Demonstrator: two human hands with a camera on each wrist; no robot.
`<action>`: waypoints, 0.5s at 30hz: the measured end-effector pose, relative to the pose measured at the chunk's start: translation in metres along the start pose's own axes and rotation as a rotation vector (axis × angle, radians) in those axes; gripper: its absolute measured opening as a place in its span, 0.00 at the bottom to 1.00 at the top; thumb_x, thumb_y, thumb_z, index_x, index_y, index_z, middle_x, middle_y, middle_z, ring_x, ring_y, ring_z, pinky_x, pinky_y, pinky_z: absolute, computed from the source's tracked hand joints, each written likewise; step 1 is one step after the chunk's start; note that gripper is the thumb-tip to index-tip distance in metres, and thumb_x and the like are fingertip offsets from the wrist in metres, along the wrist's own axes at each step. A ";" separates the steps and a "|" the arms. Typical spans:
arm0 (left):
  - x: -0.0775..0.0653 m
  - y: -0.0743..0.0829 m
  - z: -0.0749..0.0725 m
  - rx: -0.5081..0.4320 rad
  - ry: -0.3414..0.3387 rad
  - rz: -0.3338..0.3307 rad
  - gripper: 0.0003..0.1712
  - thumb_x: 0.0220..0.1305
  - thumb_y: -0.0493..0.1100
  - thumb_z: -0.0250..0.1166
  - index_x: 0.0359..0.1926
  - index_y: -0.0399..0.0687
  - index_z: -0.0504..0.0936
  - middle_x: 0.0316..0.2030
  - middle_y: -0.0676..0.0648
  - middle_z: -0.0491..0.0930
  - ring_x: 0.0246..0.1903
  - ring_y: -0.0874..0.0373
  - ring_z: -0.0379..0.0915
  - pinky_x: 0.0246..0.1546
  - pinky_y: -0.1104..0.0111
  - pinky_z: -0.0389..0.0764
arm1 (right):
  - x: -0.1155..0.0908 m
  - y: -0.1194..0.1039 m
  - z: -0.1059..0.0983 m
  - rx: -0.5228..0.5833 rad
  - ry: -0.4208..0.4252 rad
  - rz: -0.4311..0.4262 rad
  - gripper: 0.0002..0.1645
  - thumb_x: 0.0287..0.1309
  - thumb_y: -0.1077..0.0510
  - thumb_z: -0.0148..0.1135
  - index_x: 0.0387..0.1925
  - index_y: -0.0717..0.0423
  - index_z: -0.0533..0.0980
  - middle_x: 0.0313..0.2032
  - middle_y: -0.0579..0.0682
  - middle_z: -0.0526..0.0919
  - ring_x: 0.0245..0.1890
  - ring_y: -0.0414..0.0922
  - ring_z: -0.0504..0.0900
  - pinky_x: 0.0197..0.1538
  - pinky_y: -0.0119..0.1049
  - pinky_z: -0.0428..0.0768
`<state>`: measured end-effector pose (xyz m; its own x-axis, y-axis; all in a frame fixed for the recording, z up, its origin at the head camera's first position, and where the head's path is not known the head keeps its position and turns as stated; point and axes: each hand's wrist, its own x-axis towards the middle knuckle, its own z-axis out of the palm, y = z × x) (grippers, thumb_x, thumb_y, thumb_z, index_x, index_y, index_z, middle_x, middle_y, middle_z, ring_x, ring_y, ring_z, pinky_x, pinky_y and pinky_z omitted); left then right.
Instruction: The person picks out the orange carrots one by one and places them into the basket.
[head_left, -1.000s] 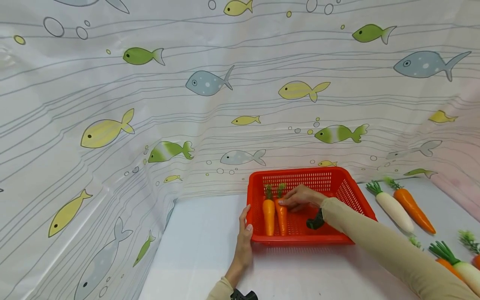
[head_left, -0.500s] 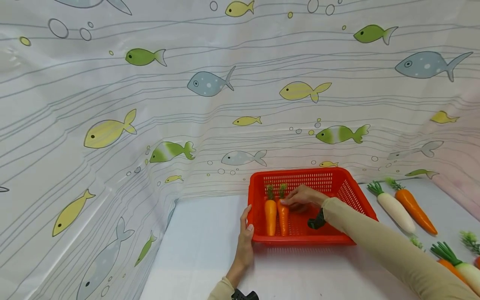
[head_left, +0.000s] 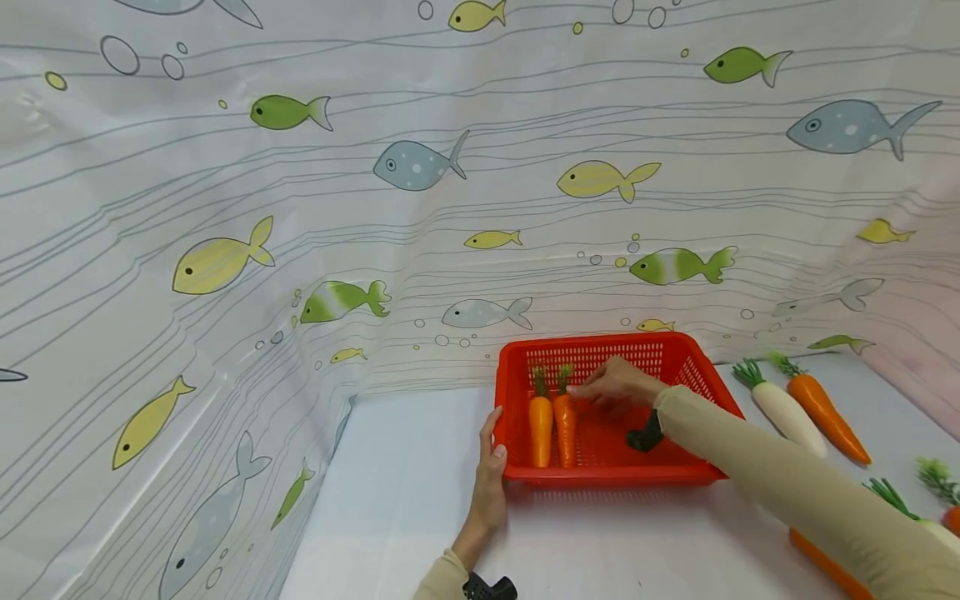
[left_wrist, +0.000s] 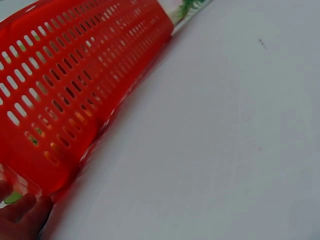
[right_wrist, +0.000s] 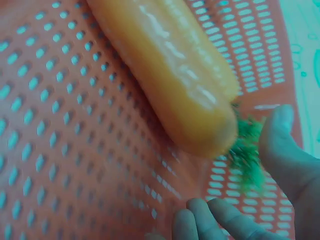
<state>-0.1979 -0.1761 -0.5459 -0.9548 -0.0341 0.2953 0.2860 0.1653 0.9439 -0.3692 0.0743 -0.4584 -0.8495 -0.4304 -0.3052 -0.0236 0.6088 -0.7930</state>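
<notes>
Two orange carrots with green tops lie side by side in a red basket point(head_left: 615, 477), the left carrot point(head_left: 540, 429) and the right carrot point(head_left: 566, 429). My right hand point(head_left: 618, 385) is inside the basket, just right of the right carrot's leafy end. In the right wrist view its thumb point(right_wrist: 280, 135) and fingers are spread apart around the leaves, with nothing pinched between them. My left hand point(head_left: 489, 483) rests against the outside of the basket's left wall, fingers extended along it. Only its fingertips point(left_wrist: 22, 210) show in the left wrist view, beside the basket corner.
Right of the basket, a white radish point(head_left: 787, 417) and another carrot point(head_left: 828, 421) lie on the white table point(head_left: 405, 467). Closer in, more carrots and a radish are partly covered by my right sleeve point(head_left: 795, 483). A fish-print sheet point(head_left: 420, 267) hangs behind and at the sides.
My right hand has let go of the right carrot and drawn back slightly to the right. Both carrots stay in place, and my left hand remains at the basket's left side.
</notes>
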 end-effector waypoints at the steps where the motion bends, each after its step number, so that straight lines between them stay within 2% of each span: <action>1: 0.000 0.000 0.000 0.003 0.000 -0.001 0.36 0.78 0.50 0.37 0.85 0.67 0.49 0.85 0.50 0.48 0.82 0.44 0.48 0.80 0.35 0.53 | -0.001 0.000 -0.005 -0.004 0.002 -0.003 0.36 0.61 0.39 0.75 0.56 0.65 0.85 0.49 0.60 0.91 0.46 0.54 0.90 0.49 0.51 0.90; 8: 0.001 0.000 -0.001 0.028 0.016 0.021 0.36 0.78 0.50 0.35 0.85 0.64 0.49 0.85 0.47 0.48 0.82 0.40 0.49 0.78 0.32 0.53 | -0.019 -0.006 -0.045 -0.032 0.032 -0.055 0.37 0.70 0.40 0.68 0.64 0.67 0.79 0.58 0.63 0.87 0.55 0.59 0.88 0.55 0.53 0.89; 11: 0.002 0.001 -0.001 0.022 0.013 0.022 0.37 0.78 0.51 0.35 0.85 0.64 0.49 0.85 0.47 0.48 0.82 0.39 0.48 0.78 0.31 0.53 | -0.028 -0.006 -0.062 -0.033 0.091 -0.077 0.38 0.71 0.41 0.67 0.65 0.69 0.78 0.60 0.66 0.84 0.57 0.61 0.87 0.55 0.52 0.89; 15: 0.001 0.000 0.000 0.015 0.007 0.017 0.37 0.77 0.51 0.35 0.85 0.63 0.49 0.85 0.46 0.48 0.82 0.39 0.49 0.78 0.31 0.53 | -0.042 0.002 -0.084 -0.050 0.212 -0.102 0.34 0.73 0.43 0.65 0.63 0.69 0.79 0.59 0.69 0.84 0.55 0.61 0.87 0.48 0.49 0.91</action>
<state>-0.1991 -0.1759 -0.5454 -0.9493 -0.0376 0.3122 0.3008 0.1806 0.9364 -0.3778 0.1496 -0.4023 -0.9330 -0.3446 -0.1033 -0.1361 0.6040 -0.7853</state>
